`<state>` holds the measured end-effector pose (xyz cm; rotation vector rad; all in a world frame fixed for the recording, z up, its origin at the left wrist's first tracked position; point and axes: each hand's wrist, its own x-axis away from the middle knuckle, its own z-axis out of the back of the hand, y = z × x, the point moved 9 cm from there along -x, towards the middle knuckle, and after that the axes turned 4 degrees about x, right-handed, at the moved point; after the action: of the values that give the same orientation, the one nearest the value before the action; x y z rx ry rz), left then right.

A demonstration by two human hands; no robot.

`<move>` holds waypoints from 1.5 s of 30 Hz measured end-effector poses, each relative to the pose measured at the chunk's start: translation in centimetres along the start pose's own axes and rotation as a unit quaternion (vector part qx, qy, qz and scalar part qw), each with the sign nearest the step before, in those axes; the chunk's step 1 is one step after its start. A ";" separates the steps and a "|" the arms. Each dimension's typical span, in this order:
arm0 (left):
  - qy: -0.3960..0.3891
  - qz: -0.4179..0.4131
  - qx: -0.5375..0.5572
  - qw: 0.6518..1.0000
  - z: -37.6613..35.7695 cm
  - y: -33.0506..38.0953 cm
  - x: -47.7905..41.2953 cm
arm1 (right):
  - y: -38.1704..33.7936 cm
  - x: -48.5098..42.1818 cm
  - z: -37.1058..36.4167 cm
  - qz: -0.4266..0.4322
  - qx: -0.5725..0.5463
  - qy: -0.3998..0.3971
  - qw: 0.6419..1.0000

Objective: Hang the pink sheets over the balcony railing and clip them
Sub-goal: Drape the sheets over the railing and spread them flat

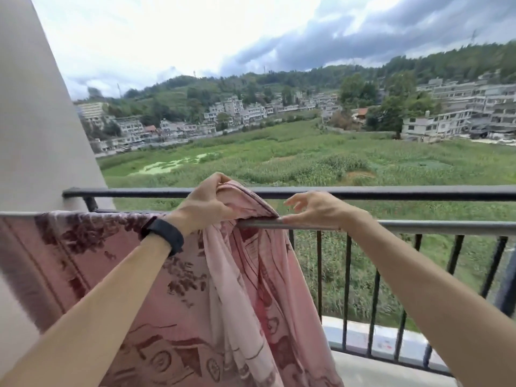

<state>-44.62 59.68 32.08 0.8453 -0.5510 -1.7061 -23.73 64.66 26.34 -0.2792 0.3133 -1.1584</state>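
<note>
1. The pink sheet [173, 297] draped over the railing [418, 227], toward nine o'clock.
2. The left hand [206, 203] clutched its bunched edge; the right hand [315, 209], at three o'clock of it, had its fingers apart.
3. Spreading and clipping looked undone; no clips showed.

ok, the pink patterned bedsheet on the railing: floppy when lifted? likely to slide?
Probably floppy: the pink patterned bedsheet hangs in soft folds below the left hand gripping it. Likely light: one hand lifts the bunch. May slide on the smooth grey metal rail.
</note>
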 end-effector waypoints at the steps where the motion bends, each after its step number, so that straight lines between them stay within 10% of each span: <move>1: 0.001 -0.009 -0.025 1.000 0.5 0.0 0.0 | -0.8 -0.8 -0.5 0.011 -0.008 -0.015 1.000; 12: 0.251 -0.047 -0.444 0.859 15.2 -7.1 3.1 | -15.0 -12.1 0.5 0.123 -0.056 0.236 0.962; 21: 0.351 0.085 -0.447 0.818 31.9 -20.0 5.1 | -30.4 -24.4 -4.6 0.236 -0.093 0.247 0.935; 26: 0.378 0.223 -0.379 0.815 37.8 -29.8 3.5 | -37.0 -31.6 -10.1 0.232 -0.109 0.036 0.966; 30: 0.396 0.068 -0.299 0.866 29.4 -31.2 2.9 | -34.4 -32.8 -15.7 0.161 -0.109 -0.126 0.973; 38: 0.249 0.043 -0.406 0.878 19.1 -31.4 -0.3 | -30.4 -31.0 -18.5 0.080 -0.090 -0.359 0.926; 45: 0.202 0.002 -0.415 0.887 25.4 -29.8 -0.5 | -34.2 -33.3 -16.9 0.142 -0.063 -0.326 0.933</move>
<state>-82.68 67.42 26.78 0.5251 0.4555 -1.4843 -71.39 81.77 26.81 -0.6881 -0.1586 -0.7074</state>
